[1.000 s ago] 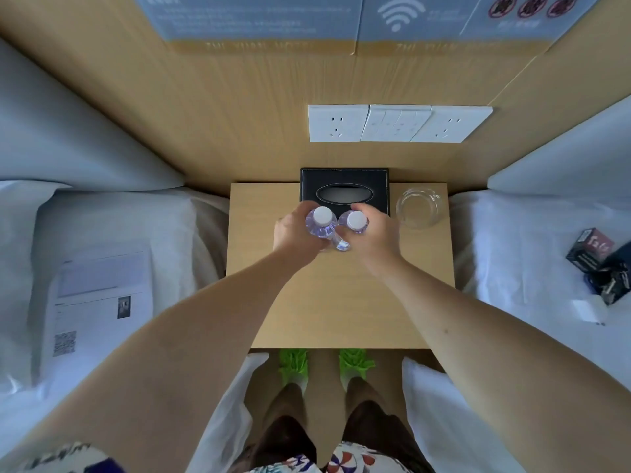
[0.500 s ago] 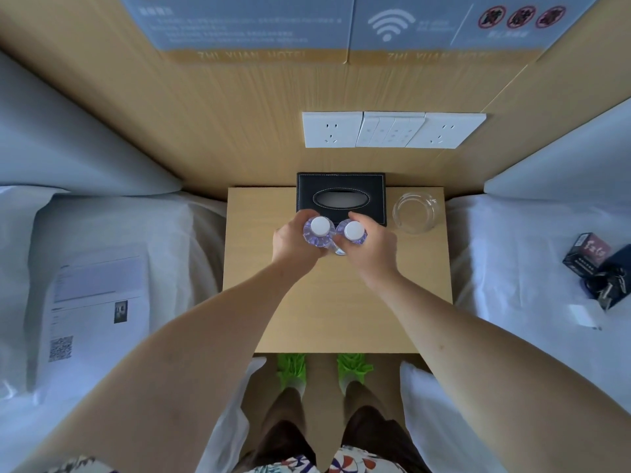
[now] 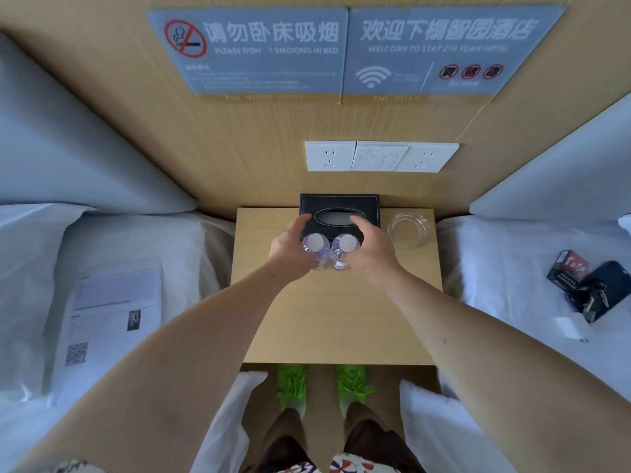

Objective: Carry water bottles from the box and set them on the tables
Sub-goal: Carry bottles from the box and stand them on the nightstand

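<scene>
Two clear water bottles with white caps stand upright side by side on the wooden bedside table [image 3: 341, 319], the left bottle [image 3: 316, 243] touching the right bottle [image 3: 347, 243]. My left hand [image 3: 290, 250] curves around the left one and my right hand [image 3: 372, 249] around the right one. The fingers of both hands are spread away from the caps, with the black box showing in the gaps. Whether the palms still touch the bottle bodies lower down is hidden.
A black tissue box [image 3: 338, 203] sits just behind the bottles against the wooden wall, and a glass ashtray [image 3: 408, 230] stands to their right. White beds flank the table: a printed sheet [image 3: 109, 312] lies on the left one, keys [image 3: 594, 297] and a small box [image 3: 568, 268] on the right.
Both hands' fingers have loosened and spread off the bottles they were gripping. The bottles now stand on the table a little nearer the tissue box. The camera view has tilted up.
</scene>
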A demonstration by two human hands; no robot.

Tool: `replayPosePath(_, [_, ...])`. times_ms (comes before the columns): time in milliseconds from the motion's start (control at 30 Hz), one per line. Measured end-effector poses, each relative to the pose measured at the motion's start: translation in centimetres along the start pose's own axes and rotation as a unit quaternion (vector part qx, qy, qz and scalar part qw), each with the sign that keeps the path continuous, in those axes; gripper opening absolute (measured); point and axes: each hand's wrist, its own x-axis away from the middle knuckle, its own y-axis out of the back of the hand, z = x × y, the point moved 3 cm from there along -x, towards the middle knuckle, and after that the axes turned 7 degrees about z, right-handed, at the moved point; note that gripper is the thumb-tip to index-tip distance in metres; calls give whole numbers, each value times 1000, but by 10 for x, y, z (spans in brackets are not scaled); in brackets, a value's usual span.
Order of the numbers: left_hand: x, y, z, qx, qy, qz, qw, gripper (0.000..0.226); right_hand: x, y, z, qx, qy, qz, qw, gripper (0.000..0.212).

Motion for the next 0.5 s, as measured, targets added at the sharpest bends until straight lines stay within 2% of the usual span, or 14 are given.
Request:
replayPosePath(233, [38,34,-43,-63,-12,-38,997,73,37,36,38,3,32,-22,999,79])
replayPosePath(367, [63,55,-85,-150,-57,-46,986,65,66,59,69,6,59,-59,997,78])
replayPosePath(500, [80,71,-119,-168,-117,-41,978,70,100,74,89,14,73,-101,992,75])
